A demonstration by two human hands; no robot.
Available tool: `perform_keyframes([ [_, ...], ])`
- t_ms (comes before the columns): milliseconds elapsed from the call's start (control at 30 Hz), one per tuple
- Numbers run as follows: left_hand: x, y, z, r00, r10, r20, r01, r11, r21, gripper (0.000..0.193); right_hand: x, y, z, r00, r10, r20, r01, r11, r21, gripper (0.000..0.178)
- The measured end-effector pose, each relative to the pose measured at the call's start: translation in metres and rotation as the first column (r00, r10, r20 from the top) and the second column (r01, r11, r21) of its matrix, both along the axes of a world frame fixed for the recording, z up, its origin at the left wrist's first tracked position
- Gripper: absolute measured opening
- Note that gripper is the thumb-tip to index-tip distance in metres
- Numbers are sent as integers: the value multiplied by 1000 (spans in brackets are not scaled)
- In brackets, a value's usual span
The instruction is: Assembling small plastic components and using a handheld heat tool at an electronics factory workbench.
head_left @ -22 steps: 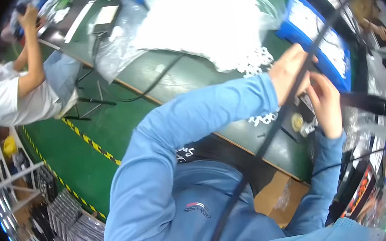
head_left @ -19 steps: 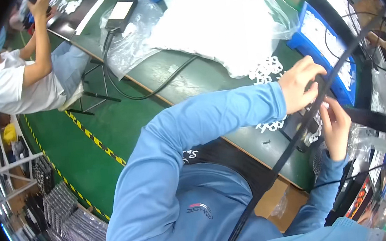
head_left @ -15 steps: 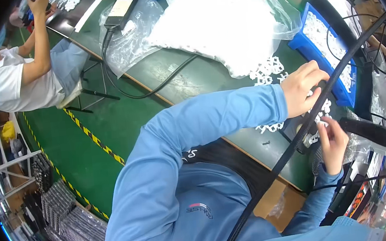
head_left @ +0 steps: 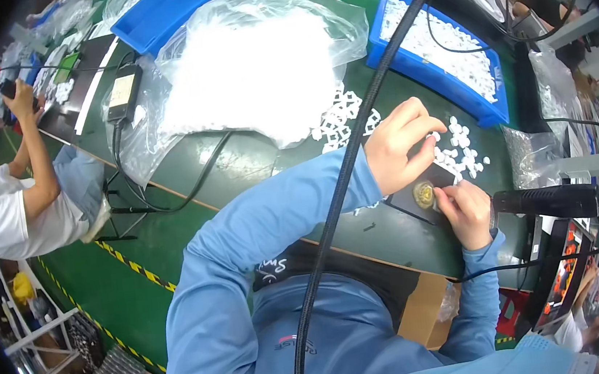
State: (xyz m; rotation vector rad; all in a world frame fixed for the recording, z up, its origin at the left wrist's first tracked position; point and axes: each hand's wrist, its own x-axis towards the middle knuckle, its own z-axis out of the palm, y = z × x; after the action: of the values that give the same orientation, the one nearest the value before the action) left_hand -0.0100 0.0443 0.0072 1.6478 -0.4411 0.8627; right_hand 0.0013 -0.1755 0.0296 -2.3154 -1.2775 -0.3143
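Observation:
My left hand (head_left: 403, 148) is above the work surface with thumb and forefinger curled together at a small white plastic piece (head_left: 435, 136). Loose white pieces (head_left: 465, 151) lie just beyond its fingertips. To the right, my right hand (head_left: 469, 214) has its thumb and forefinger pinched beside a round brass-coloured fixture (head_left: 424, 194) on a dark plate (head_left: 407, 201). Whatever sits between those right fingertips is too small to make out. White frame-shaped parts (head_left: 336, 121) are scattered left of my left hand.
A large clear bag of white parts (head_left: 251, 75) lies on the green table (head_left: 268, 165). Behind the hands stands a blue bin (head_left: 441, 73) of white pieces. A black cable (head_left: 343, 182) crosses the view. A black cylindrical tool (head_left: 545, 201) juts in at right. A co-worker (head_left: 30, 193) sits at left.
The whole view has shifted, with bag and bin now further left. My right hand has come to the brass-coloured fixture, its fingertips closer together. My left hand remains near the loose white pieces.

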Motion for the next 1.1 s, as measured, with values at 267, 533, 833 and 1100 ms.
perform_keyframes([
  [267,4,-2,-2,997,40,-60,-34,996,87,21,1,-8,7,996,-65,-61,59,994,-93,45],
  [533,16,7,-15,996,-62,-60,69,989,134,18,-12,-34,-3,954,-137,-268,166,982,89,43],
  [833,17,10,-18,996,-65,-52,71,991,111,17,-5,-32,-7,903,-103,-417,111,994,-3,38],
  [1100,13,9,-17,994,-79,-82,91,985,149,16,-6,-31,-9,852,-117,-510,172,983,62,32],
])
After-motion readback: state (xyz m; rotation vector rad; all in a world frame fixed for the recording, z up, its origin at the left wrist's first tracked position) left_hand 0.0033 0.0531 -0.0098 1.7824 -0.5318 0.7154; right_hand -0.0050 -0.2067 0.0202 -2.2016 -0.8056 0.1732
